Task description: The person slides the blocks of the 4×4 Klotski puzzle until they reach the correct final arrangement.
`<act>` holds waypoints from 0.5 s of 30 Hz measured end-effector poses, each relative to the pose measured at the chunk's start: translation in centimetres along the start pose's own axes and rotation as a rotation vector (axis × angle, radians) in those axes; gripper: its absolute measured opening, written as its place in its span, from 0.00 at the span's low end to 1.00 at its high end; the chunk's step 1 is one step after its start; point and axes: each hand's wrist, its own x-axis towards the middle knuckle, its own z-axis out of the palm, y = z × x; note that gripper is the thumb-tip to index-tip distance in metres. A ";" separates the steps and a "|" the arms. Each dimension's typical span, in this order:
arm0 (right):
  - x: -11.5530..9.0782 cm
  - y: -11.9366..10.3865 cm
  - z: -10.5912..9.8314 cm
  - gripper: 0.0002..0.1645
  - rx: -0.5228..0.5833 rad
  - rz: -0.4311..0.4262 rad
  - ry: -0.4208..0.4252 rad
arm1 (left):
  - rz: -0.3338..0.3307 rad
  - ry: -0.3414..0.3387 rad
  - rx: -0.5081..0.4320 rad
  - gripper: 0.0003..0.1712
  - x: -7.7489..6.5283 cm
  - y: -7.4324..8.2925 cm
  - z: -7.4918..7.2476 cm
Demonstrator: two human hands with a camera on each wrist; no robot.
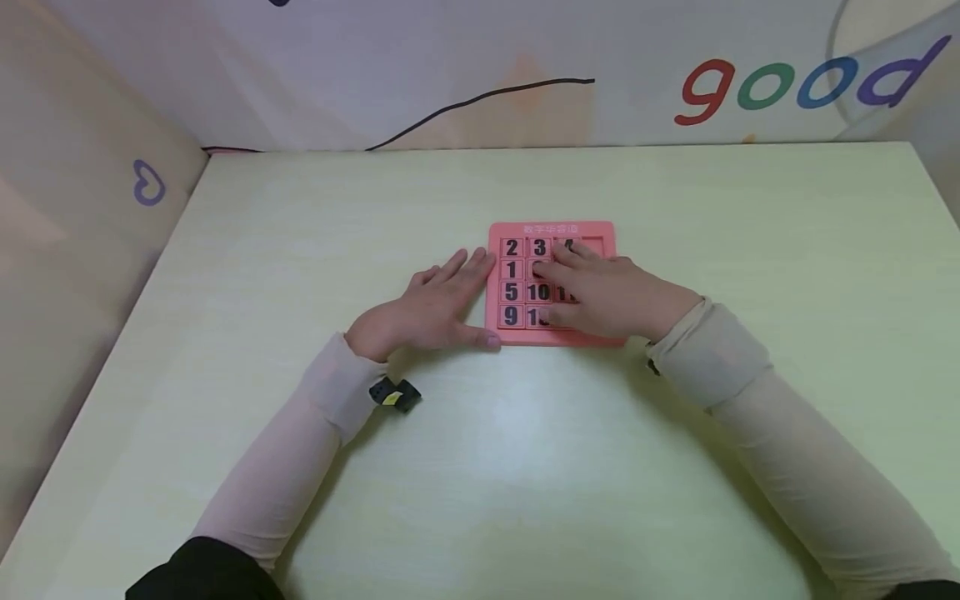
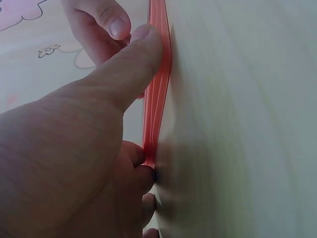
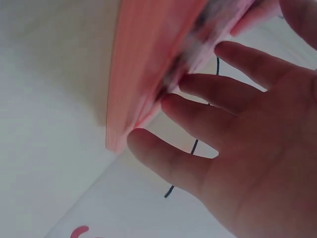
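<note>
A pink number sliding puzzle (image 1: 517, 337) lies flat on the table, its black-numbered tiles set in a raised frame. My left hand (image 1: 431, 312) is spread at its left side, fingertips at the left edge and the thumb (image 2: 141, 54) against the near edge by the corner. Over the right part of the puzzle, my right hand (image 1: 611, 292) reaches in with extended, separated fingers (image 3: 198, 116), fingertips right at the tiles. Tiles such as 2, 3, 5 and 9 show on the left; the right hand hides several others. A gap shows in the top right corner.
The pale green table (image 1: 480, 500) stretches out around the puzzle. A printed backdrop (image 1: 480, 50) with the word "good" rises behind the far edge, and a wall panel (image 1: 75, 250) with a purple heart stands at the left. A small black device (image 1: 395, 395) sits at the left wrist.
</note>
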 end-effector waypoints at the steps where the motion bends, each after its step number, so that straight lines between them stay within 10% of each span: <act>1: 0.0 0.1 -0.2 0.40 0.002 0.010 -0.007 | -0.001 0.002 -0.003 0.67 -0.1 0.0 0.0; 15: 0.1 -0.7 -1.4 0.34 0.051 0.070 0.003 | 0.022 0.024 -0.032 0.67 -0.2 -0.4 0.1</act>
